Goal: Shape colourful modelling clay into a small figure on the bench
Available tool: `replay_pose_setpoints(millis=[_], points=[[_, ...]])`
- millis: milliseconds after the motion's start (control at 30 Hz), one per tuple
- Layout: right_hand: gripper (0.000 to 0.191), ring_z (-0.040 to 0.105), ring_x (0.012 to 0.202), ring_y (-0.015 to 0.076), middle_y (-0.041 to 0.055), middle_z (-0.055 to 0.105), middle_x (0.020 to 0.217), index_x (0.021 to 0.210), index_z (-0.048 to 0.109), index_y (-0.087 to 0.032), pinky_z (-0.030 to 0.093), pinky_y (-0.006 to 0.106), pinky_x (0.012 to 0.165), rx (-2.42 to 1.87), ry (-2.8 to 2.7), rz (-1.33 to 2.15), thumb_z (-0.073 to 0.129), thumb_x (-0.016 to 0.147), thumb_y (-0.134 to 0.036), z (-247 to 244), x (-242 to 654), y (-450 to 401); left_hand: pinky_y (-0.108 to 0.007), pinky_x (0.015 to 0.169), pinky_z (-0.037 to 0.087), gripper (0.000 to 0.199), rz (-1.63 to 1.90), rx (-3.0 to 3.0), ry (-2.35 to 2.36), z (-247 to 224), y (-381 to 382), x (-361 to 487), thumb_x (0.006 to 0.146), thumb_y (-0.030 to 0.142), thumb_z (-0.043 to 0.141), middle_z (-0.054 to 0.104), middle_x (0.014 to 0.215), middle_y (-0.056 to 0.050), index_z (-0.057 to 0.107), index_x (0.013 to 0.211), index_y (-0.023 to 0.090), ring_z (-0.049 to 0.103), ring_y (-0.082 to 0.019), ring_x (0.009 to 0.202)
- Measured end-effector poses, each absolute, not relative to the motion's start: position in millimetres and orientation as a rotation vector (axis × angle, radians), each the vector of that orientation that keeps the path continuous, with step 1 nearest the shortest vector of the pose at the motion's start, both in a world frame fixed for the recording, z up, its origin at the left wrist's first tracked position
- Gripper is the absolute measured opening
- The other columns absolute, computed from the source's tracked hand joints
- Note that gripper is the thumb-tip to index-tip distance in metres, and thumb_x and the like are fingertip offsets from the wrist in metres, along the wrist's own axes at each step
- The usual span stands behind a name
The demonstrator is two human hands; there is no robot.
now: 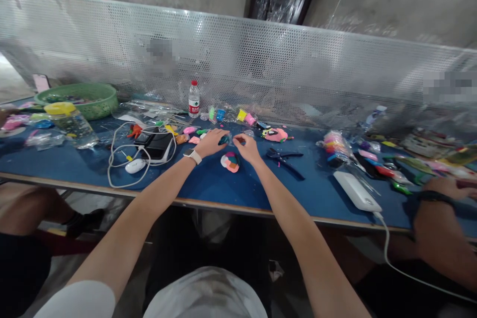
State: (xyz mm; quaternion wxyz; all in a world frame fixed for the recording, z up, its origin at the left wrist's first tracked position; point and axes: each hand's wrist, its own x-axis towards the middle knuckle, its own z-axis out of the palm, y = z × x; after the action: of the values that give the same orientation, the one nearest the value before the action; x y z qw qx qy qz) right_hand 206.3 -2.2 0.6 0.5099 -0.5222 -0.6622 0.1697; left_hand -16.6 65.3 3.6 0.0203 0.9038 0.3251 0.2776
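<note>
Above the middle of the blue table, my left hand point(211, 143), with a light watch band on its wrist, closes on a small dark teal piece point(224, 140) that looks wrapped in clear film. Just to its right, my right hand point(246, 147) is closed in a pinch; what lies between the fingertips is too small to tell. Below both hands lies a flat round piece of coloured modelling clay point(231, 163) in white, orange, brown and teal. A pink clay figure point(276, 134) rests behind my right hand. Dark-handled pliers point(286, 160) lie to the right.
A red-capped bottle point(194, 100) stands near the perforated metal screen point(208, 54). Leftward are a cable point(111, 161), black device point(156, 145), yellow-lidded jar point(70, 124) and green basket point(106, 104). Rightward lie a white power bank point(357, 191), colourful packets point(335, 145) and another person's hand point(443, 189).
</note>
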Motion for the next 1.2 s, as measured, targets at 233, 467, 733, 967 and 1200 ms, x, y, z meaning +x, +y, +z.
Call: replay_pose_setpoints(millis=[233,467,733,967,1200], points=[[0.039,0.079,0.099,0.0316,0.0104,0.086,0.102,0.094,0.077,-0.026,0.064,0.047,0.094,-1.214,-1.596,0.489,0.076,0.088,-0.064,0,210,2,-0.054,0.127,0.052,0.050,1.033,2.824,0.908,7,54,-10,0.108,0.025,0.074,0.077,0.153,-0.019,0.073,0.158,0.019,0.068,-0.036,0.147],[0.047,0.075,0.091,0.0274,0.0058,0.081,0.092,0.086,0.074,-0.026,0.064,0.045,0.093,-1.121,-1.624,0.596,0.081,0.084,-0.072,3,207,1,-0.054,0.132,0.049,0.053,1.127,2.533,0.803,9,51,-8,0.104,0.026,0.072,0.075,0.156,-0.018,0.071,0.156,0.018,0.066,-0.035,0.150],[0.056,0.068,0.082,0.0242,0.0041,0.076,0.088,0.091,0.075,-0.026,0.062,0.040,0.075,-1.111,-1.451,0.649,0.083,0.079,-0.080,7,206,2,-0.035,0.082,0.060,0.041,1.171,1.797,0.764,3,60,0,0.096,0.056,0.081,0.073,0.091,-0.004,0.078,0.107,0.017,0.066,-0.019,0.083],[0.035,0.073,0.092,0.0259,0.0089,0.082,0.115,0.089,0.085,-0.026,0.061,0.039,0.071,-0.993,-1.445,0.621,0.071,0.085,-0.057,10,213,4,-0.032,0.074,0.055,0.053,1.098,1.729,0.658,14,48,-2,0.082,0.068,0.091,0.065,0.081,-0.001,0.074,0.088,0.018,0.058,-0.016,0.076],[0.044,0.074,0.091,0.0253,0.0106,0.084,0.114,0.100,0.091,-0.025,0.064,0.041,0.077,-1.077,-1.531,0.547,0.085,0.080,-0.063,9,219,3,-0.031,0.071,0.055,0.061,1.018,1.704,0.617,14,48,-4,0.073,0.072,0.098,0.062,0.077,0.001,0.070,0.083,0.019,0.057,-0.015,0.074]])
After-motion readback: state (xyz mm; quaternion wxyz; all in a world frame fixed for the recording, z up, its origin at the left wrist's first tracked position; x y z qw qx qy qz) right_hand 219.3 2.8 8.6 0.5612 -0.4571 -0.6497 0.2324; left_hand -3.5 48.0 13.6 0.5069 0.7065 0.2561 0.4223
